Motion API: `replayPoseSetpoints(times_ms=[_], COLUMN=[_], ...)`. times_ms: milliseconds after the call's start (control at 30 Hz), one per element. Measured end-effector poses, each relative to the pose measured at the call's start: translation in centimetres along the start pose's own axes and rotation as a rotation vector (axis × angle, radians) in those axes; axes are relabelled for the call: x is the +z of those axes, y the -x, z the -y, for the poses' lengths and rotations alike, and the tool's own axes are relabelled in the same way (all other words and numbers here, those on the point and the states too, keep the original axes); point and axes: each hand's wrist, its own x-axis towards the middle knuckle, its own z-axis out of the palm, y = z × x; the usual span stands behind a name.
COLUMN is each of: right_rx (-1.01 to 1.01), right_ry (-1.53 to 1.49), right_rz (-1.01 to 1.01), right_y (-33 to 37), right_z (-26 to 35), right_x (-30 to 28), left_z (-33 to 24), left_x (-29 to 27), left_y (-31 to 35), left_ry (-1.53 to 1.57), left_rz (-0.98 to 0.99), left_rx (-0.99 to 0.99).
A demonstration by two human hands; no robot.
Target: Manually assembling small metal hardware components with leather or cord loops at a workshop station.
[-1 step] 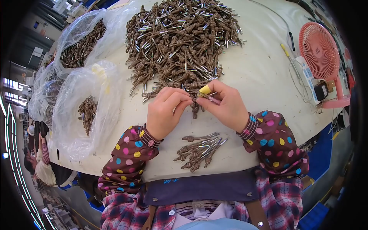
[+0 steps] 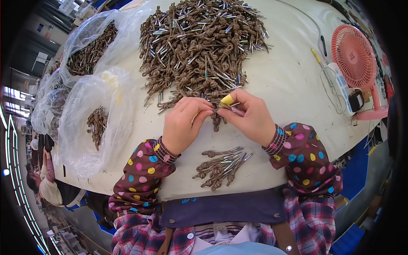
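My left hand (image 2: 183, 124) is closed, its thumb and forefinger pinching a knotted brown cord (image 2: 216, 123) at the near edge of a big pile. My right hand (image 2: 251, 119) meets it from the other side, fingertips pressed together at the same cord. A yellow wrap (image 2: 228, 100) shows on its index finger. A slim, partly metallic tool with a pinkish part (image 2: 238, 112) sits in its grip, mostly hidden by the fingers. Just beyond both hands rises the pile of knotted brown cords (image 2: 204, 46) with shiny tips. Closer to me lies a small group of the same cords (image 2: 222, 167).
On the left, clear plastic bags (image 2: 70, 144) hold more cords. A pink fan (image 2: 353, 46), a white power strip (image 2: 340, 87) with a black plug, a yellow-handled tool (image 2: 316, 56) and a black pen (image 2: 323, 46) are at the right. Another person (image 2: 50, 189) is beyond the left edge.
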Motion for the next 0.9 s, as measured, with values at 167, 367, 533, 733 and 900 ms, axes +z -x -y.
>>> replayPoseSetpoints(times_ms=[167,367,533,733,900], right_rx=[-0.132,-0.213,-0.198,-0.409,-0.457], right_ry=[0.091,0.144,0.308,0.447,0.442], right_rz=[0.049,0.054,0.102,0.099,0.101], right_y=[-0.1,-0.1,-0.2,0.0,-0.1], right_z=[-0.2,-0.2,-0.3,-0.5,-0.6], right_x=[-0.4,-1.0,-1.2,-0.9,-0.8], left_z=[-0.4,0.7,0.3,-0.2,0.6], left_x=[-0.2,-0.7,-2.9,-2.0,-1.6], left_y=[0.6,0.4,-0.7,-0.3,0.2], left_ry=[0.419,0.688,0.333,0.201,0.123], left_rz=[0.184,0.207,0.323,0.423,0.338], left_rx=[-0.501,-0.64,-0.351,-0.226,-0.1])
